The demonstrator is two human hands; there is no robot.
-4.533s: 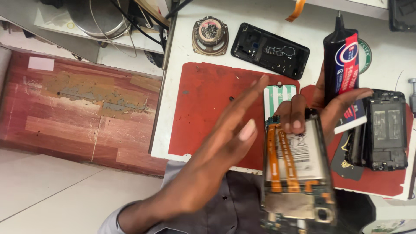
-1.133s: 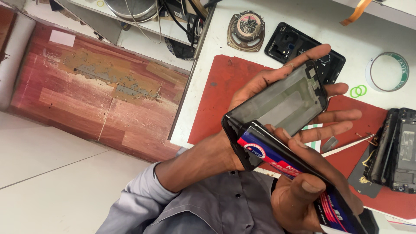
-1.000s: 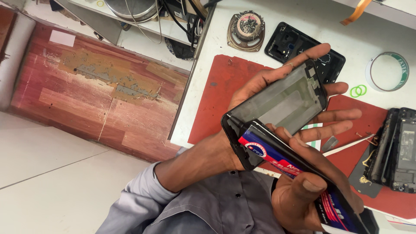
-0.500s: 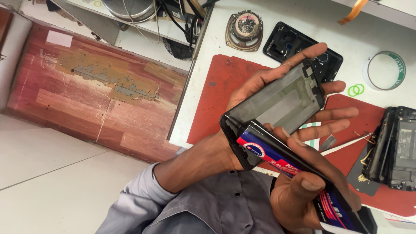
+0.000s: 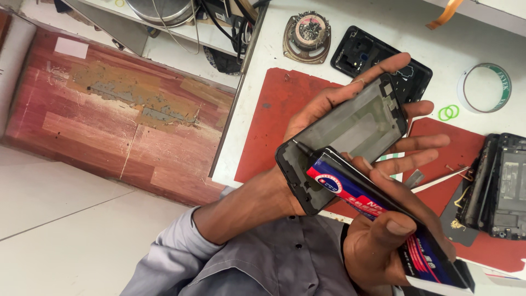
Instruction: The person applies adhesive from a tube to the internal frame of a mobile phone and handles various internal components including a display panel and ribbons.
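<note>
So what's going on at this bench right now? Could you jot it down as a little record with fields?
Left hand: palm up, holding a black phone frame
Right hand: grip closed on a glue tube, black tip at the frame's inner edge
Surface: white bench with red mat
Nearby: round speaker, tape roll, opened phone

One head-worn camera looks steeply down, close over the hands (image 5: pixel 350 181), at the white worktop (image 5: pixel 263 60) and floor (image 5: pixel 60 219).
</note>
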